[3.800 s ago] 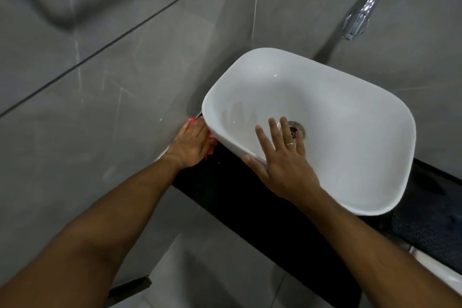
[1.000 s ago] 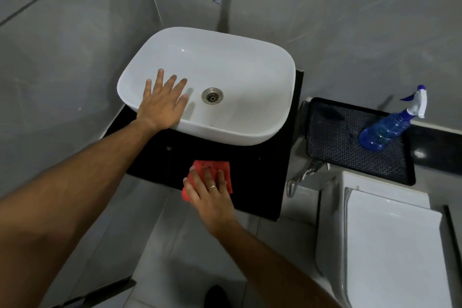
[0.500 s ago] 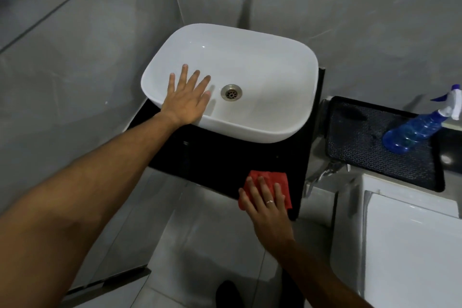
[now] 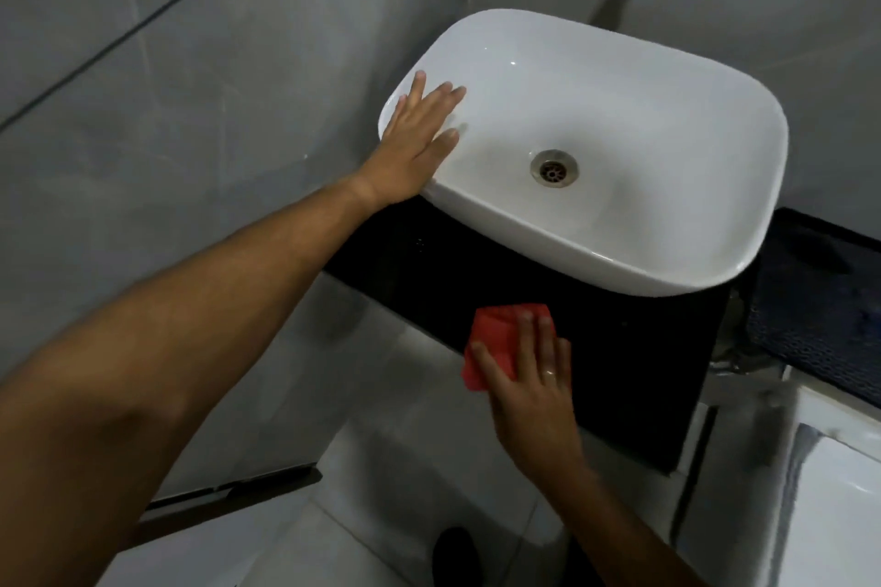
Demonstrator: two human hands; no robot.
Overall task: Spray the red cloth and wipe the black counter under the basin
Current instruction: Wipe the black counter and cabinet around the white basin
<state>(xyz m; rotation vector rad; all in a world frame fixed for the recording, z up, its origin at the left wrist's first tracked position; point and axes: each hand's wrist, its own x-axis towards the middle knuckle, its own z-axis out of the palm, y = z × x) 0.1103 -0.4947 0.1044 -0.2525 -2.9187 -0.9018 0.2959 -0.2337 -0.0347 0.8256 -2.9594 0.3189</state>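
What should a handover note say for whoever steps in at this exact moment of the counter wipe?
Left hand: open, flat on the left rim of the white basin, bracing.
Right hand: fingers spread flat, pressing the red cloth against the front face of the black counter below the basin.
Spray bottle: not in view.
Done: the cloth is on the counter and wiping is under way; which parts are already wiped cannot be told.
Left: probably finish the front face toward its right end, then check the counter top around the basin.
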